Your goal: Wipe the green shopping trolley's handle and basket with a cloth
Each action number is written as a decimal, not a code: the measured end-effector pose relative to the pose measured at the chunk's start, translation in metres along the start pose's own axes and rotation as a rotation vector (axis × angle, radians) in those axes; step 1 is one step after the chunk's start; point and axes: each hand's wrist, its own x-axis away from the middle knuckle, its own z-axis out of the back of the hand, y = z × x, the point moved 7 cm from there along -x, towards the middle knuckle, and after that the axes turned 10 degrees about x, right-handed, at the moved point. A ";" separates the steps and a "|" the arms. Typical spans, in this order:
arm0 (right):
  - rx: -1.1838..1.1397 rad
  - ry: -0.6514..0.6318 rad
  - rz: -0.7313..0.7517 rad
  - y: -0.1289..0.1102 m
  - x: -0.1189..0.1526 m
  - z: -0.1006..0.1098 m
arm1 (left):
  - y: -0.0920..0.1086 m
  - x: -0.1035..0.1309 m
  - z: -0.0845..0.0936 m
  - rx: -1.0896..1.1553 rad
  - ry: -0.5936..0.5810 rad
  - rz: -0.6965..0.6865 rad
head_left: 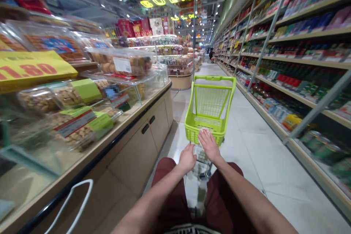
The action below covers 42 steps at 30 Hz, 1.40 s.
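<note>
A lime-green shopping basket trolley [210, 111] stands in the supermarket aisle right in front of me, its basket looking empty. My left hand [187, 158] is closed on the trolley's handle bar just below the basket's near rim. My right hand [208, 143] rests palm down on the near rim of the basket, next to the left hand, fingers lying flat over a pale item there. Both forearms reach forward over dark red shorts.
A counter [131, 124] with clear boxes of baked goods and a yellow price sign [30, 69] runs along the left. Stocked shelves [290, 65] line the right. White tiled floor [255, 153] stretches ahead; a person [211, 55] stands far down the aisle.
</note>
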 end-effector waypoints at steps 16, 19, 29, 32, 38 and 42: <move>0.009 0.114 -0.125 0.014 0.024 0.026 | 0.032 0.000 -0.021 -0.646 -0.081 -0.101; 0.043 0.027 -0.092 0.007 0.045 0.000 | 0.037 0.006 -0.033 -0.715 -0.151 -0.164; -0.010 0.111 -0.264 0.036 0.054 0.035 | 0.047 0.006 -0.052 -0.762 -0.212 -0.240; -0.024 0.113 -0.317 0.044 0.053 0.029 | 0.053 0.009 -0.059 -0.728 -0.233 -0.245; -0.108 -0.102 -0.343 0.018 0.090 -0.022 | 0.044 0.016 -0.058 -0.723 -0.257 -0.238; -0.117 0.018 -0.306 0.026 0.077 0.011 | 0.039 0.008 -0.050 -0.724 -0.225 -0.201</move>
